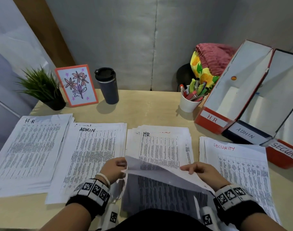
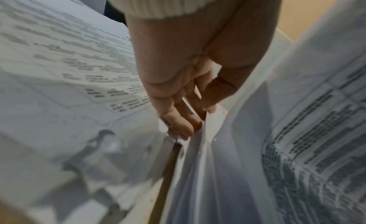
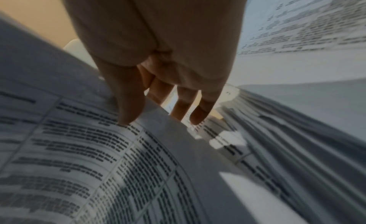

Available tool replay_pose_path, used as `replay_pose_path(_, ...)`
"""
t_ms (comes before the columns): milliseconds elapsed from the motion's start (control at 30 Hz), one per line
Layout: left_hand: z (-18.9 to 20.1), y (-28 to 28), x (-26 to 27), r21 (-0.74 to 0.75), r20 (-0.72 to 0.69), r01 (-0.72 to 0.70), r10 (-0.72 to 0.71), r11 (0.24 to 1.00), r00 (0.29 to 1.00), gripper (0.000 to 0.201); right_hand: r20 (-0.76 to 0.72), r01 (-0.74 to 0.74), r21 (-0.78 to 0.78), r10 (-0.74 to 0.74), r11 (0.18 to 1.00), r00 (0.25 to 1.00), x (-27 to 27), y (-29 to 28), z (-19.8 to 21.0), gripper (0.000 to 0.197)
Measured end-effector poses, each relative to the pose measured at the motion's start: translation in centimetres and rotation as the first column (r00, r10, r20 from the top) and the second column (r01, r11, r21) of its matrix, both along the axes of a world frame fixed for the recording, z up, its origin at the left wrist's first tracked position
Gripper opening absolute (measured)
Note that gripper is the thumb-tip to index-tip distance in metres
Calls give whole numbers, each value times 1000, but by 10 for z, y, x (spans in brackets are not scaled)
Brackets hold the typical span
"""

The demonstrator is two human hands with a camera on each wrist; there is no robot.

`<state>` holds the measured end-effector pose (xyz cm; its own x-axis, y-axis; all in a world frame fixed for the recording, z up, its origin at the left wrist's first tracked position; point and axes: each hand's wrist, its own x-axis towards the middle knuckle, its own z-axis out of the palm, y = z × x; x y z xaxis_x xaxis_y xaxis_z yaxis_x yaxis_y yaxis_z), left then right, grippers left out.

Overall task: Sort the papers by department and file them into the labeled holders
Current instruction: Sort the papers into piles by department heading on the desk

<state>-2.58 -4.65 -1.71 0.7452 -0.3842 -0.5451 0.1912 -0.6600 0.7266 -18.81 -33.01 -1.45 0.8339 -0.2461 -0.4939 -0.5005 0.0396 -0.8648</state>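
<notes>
Four stacks on my desk (image 1: 150,105), three holders, one cup; entries run largest to smallest.

Risk, unsorted stack (image 1: 160,147): centre, top visible heading "HR", a red heading peeping beneath. My left hand (image 1: 115,167) pinches the left edge of the lifted sheets (image 1: 159,184); my right hand (image 1: 203,170) pinches their right edge, thumb on the printed face, fingers behind. The sheets bow between my hands. I judge that a loose grip would let them fan and slide onto the neighbouring piles, mixing departments; a hard pull could crease or tear them.

Risk, sorted piles: HR pile (image 1: 30,150) far left, ADMIN pile (image 1: 90,157) just beside it and overlapping its edge, SECURITY pile (image 1: 235,172) right. The overlap invites lifting a wrong sheet with a pile.

Holder, H.R (image 1: 214,120): red, leaning back, no papers seen inside.

Holder, ADMIN (image 1: 245,135): dark, touching the first, nothing visible inside.

Holder, SECURITY (image 1: 285,154): red, partly out of frame; contents cannot be told. All three lean, so a heavy pile dropped in might tip them.

Cup (image 1: 189,104): white, holding pens and markers, near the H.R holder.
</notes>
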Motion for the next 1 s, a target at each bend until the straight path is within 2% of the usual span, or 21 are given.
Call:
replay_pose_path(33,0,-2,1,-38,-18,-79,79,996,997,30,8,0,31,0,1000,1000,-1,-3,1,23)
replay_pose_path(100,-2,-6,2,-76,-29,-236,234,969,972,15,36,-12,123,8,992,999,-3,-8,4,17)
replay_pose_path(133,-4,-10,2,-64,-17,-281,281,958,960,14,49,-2,175,-7,985,999,-3,-8,6,22)
replay_pose_path(200,-9,-16,6,-15,18,-312,312,950,950,29,64,8,252,-25,968,998,-4,-9,6,52)
replay_pose_path(267,-10,-21,9,13,45,-293,292,956,955,36,83,-9,299,-16,954,996,-4,-8,5,55)
replay_pose_path(333,-10,-24,11,23,50,-268,267,963,962,33,111,-21,369,-21,929,994,-5,-11,2,52)
replay_pose_path(433,-10,-23,14,39,58,-252,249,967,967,26,109,-74,383,35,921,993,-6,-17,-1,48)
replay_pose_path(600,-7,-20,15,33,53,-201,199,979,979,14,20,-58,324,55,944,998,-6,-20,-2,54)
replay_pose_path(700,-6,-19,14,19,-17,-162,163,987,987,29,-22,13,266,-7,964,1000,-2,-20,-4,56)
replay_pose_path(733,-6,-19,14,15,-38,-155,156,988,987,31,-33,35,241,-28,970,999,1,-17,-3,50)
replay_pose_path(800,-7,-17,15,-1,-52,-134,134,991,990,30,-64,61,194,-49,979,997,8,-14,-4,16)
replay_pose_path(833,-5,-16,15,-8,-39,-106,106,994,994,32,-68,68,178,-56,982,996,9,-12,-7,11)
replay_pose_path(933,-3,-11,16,-24,-9,6,-7,1000,1000,33,-54,83,157,-76,984,996,13,-5,-8,14)
replay_pose_path(1000,-2,-7,14,-41,1,42,-42,998,999,35,-47,25,101,-20,995,999,14,-4,-9,12)
